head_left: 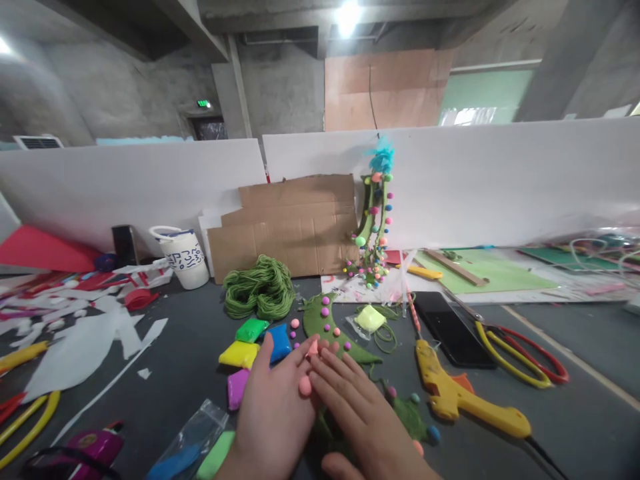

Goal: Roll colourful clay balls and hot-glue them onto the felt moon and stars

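Note:
My left hand [273,413] lies flat, palm up, with its fingers stretched out. My right hand [363,410] lies flat over it, fingers straight, and a small pink clay ball [305,385] sits between the two palms at their edge. Just beyond the fingertips lies a green felt crescent [327,323] dotted with pink and purple clay balls. Left of it are clay packets: green [251,329], blue [280,341], yellow [239,354] and purple [237,388].
A yellow glue gun [463,393] lies to the right, with a black phone [453,328] and yellow-and-red scissors [520,350] beyond. A coil of green cord [260,287], cardboard [290,223], a decorated felt tree [375,220] and a white bucket [184,257] stand behind. White paper scraps [90,343] cover the left.

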